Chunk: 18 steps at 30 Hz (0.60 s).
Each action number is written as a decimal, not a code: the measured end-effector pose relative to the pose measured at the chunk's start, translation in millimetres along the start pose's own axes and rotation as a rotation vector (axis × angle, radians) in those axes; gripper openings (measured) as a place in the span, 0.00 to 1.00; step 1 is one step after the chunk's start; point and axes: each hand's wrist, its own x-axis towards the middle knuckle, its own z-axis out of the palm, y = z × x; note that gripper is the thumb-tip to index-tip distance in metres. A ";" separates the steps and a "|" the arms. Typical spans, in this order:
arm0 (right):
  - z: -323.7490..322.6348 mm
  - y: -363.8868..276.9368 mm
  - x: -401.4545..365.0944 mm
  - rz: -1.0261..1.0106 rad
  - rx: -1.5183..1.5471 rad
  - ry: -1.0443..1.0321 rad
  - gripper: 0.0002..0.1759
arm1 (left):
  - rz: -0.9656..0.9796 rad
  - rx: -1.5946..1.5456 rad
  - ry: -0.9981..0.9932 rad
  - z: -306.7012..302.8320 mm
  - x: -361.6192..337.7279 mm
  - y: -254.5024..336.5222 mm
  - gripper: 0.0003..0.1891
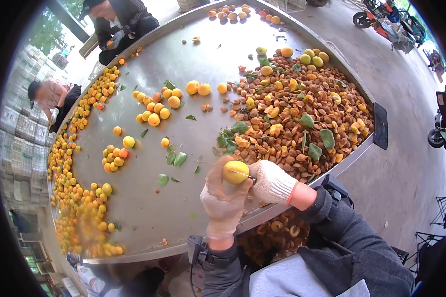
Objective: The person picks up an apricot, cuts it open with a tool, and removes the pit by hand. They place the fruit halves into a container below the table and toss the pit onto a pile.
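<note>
Both of my hands wear pale gloves and meet above the near edge of the metal table. Between the thumb and fingers of my left hand (220,203) is a yellow apricot (236,172). My right hand (272,183) is closed around the dark handle of a small knife, whose thin blade (239,172) lies against the fruit. Just beyond my hands, a large heap of brown pits (282,119) mixed with fruit pieces and green leaves (327,139) covers the right part of the table.
The metal table (139,208) has a raised rim. Whole apricots (79,208) line its left side, with small groups (153,109) in the middle. Under the near edge is a container of fruit halves (277,232). Two people (54,99) work beyond the left side; scooters (389,24) stand right.
</note>
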 end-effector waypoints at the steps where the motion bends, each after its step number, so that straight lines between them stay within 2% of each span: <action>1: 3.7 4.4 1.9 -0.074 0.030 0.059 0.16 | -0.012 -0.149 0.029 1.7 0.3 -2.5 0.33; 2: 7.0 7.4 3.2 -0.148 0.059 0.117 0.15 | -0.010 -0.149 0.027 3.0 0.7 -2.6 0.33; 3: 9.3 8.0 3.5 -0.149 0.059 0.119 0.15 | -0.139 -0.483 0.054 4.6 0.9 -2.6 0.32; 4: 11.9 8.0 3.7 -0.163 0.041 0.209 0.16 | -0.271 -0.817 0.081 6.3 0.8 -2.5 0.33; 5: 14.5 8.9 3.8 -0.177 0.022 0.296 0.17 | -0.274 -0.819 0.083 7.4 0.9 -1.0 0.33; 6: 18.4 12.3 5.1 -0.175 0.019 0.290 0.17 | -0.349 -0.832 0.088 7.9 0.6 1.8 0.33; 7: 22.8 14.9 7.8 -0.279 -0.085 0.386 0.14 | -0.424 -0.843 0.093 7.5 0.5 3.8 0.33; 8: 25.5 15.6 9.4 -0.384 -0.189 0.483 0.12 | -0.425 -0.841 0.097 7.5 0.2 5.0 0.33; 9: 24.7 15.3 9.6 -0.385 -0.189 0.480 0.12 | -0.377 -0.688 0.117 8.1 0.2 6.2 0.32; 10: 19.3 10.5 8.3 -0.274 -0.039 0.284 0.10 | -0.329 -0.536 0.133 8.5 0.2 7.2 0.32; 11: 14.8 8.2 7.8 -0.159 0.110 0.090 0.09 | -0.332 -0.537 0.132 7.2 0.7 7.8 0.32; 12: 11.7 9.0 9.0 -0.156 0.110 0.091 0.09 | -0.317 -0.448 0.122 4.2 2.0 8.3 0.31; 14: 7.9 11.2 13.7 -0.181 0.222 -0.156 0.07 | -0.295 -0.357 0.110 0.1 4.1 10.6 0.31; 18: 6.6 12.4 14.6 -0.141 0.403 -0.250 0.07 | -0.248 -0.236 0.063 -5.2 5.1 12.8 0.30</action>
